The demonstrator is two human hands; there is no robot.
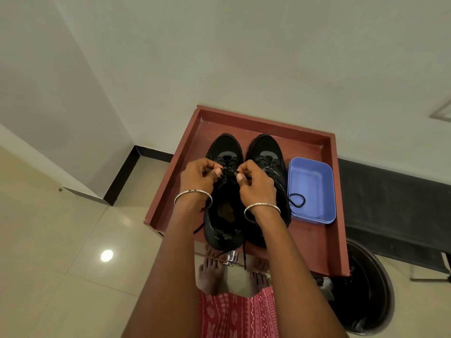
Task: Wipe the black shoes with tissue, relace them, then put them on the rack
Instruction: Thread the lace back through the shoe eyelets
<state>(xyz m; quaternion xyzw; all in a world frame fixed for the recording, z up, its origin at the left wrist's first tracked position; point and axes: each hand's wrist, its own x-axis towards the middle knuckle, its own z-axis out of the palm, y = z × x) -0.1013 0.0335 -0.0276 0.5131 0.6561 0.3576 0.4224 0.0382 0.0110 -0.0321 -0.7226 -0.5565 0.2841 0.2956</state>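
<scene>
Thumb and forefinger of the left hand pinch a thin black lace. The right hand pinches the same lace just across from it, and the other fingers of both hands are curled in. The two hands nearly meet over the tongue of the left black trainer. A plain silver bangle circles the left wrist and a matching second bangle circles the right.

The left black trainer is a matte black mesh shoe with a grey panel behind the toe and a thick dark sole. Its mouth gapes between the wrists, showing a brownish patch on the insole. One loose lace end trails off the heel and hangs over the front edge. The right black trainer stands just beside it, toe also pointing at the wall, with the same grey panel. Its eyelets are partly hidden by the right hand.

Both shoes sit on a reddish-brown wooden top with a raised rim, set against a pale wall. To the right of the shoes, on the same top, is a shallow rectangular blue plastic tub holding a coiled black cord. Below the front edge are a shiny metal knob, bare feet on cream floor tiles, and a red patterned garment. A dark round bin stands at the lower right.
</scene>
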